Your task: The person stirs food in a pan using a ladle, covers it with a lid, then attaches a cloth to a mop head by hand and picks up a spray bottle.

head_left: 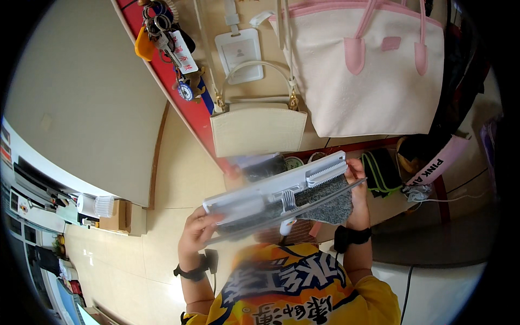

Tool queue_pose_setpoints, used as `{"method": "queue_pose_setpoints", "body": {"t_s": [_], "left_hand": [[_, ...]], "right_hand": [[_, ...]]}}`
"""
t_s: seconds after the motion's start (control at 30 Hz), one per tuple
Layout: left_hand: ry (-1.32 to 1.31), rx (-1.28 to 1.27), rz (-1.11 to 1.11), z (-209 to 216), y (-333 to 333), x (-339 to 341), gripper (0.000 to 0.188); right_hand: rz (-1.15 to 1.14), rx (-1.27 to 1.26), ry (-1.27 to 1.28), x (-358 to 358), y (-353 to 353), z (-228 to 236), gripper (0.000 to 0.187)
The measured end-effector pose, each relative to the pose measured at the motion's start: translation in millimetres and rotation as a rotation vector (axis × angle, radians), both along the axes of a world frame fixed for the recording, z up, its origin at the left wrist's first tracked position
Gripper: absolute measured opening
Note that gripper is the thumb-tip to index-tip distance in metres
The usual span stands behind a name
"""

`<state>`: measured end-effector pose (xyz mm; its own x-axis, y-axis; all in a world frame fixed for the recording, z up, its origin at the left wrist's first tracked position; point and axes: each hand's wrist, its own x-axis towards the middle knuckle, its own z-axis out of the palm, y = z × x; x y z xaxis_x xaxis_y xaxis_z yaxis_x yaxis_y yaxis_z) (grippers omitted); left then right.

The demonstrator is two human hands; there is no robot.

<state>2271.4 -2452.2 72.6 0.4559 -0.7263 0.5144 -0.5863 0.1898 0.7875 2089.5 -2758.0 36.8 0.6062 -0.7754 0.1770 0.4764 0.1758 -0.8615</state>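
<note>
A long white plastic flat mop head (254, 196) is held up before my body, slanting up toward the right. Its grey fuzzy cloth pad (335, 205) hangs below the white frame, and a thin grey strip runs along the near side. A ribbed grey-white joint (288, 201) shows at its middle. My left hand (199, 230) is closed round the left end, thumb on top. At the other end my right hand (355, 179) grips the mop head, with some fingers hidden behind it. Both wrists wear black bands.
Beyond the mop head hang a cream handbag (259, 130), a white tote (368, 92) with pink handles, a badge holder (240, 55) and a bunch of keys (168, 46). At right lie a black, green-edged item (381, 172) and a pink bag (440, 160). A cardboard box (115, 218) stands left.
</note>
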Motion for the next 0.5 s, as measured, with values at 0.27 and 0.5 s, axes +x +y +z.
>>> {"method": "queue_pose_setpoints", "body": {"t_s": [0.27, 0.5], "left_hand": [[0.051, -0.018, -0.147, 6.1, -3.7, 4.5, 0.022], [0.168, -0.034, -0.195, -5.1, -3.7, 3.7, 0.022]], "right_hand": [[-0.023, 0.07, 0.046, 1.5, 9.6, 14.8, 0.016], [-0.002, 0.181, 0.0, -1.2, 17.5, 24.5, 0.024]]}}
